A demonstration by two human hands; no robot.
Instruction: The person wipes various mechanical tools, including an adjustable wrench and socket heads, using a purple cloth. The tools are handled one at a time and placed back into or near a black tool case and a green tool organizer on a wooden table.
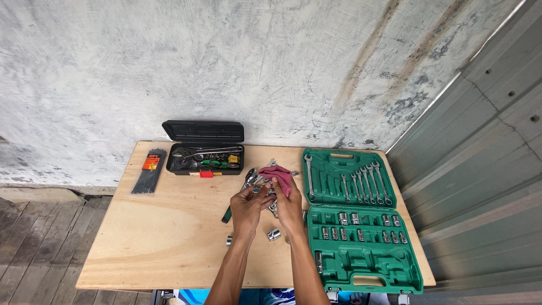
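A plywood table stands against a grey wall. On its right side an open green tool case holds wrenches and sockets. At the back sits an open black toolbox, with a bundle of cable ties to its left. Over the middle, the right hand grips a pink rag, fingers closed on it. The left hand pinches a small metal piece just beside the rag. A loose socket lies near the wrists.
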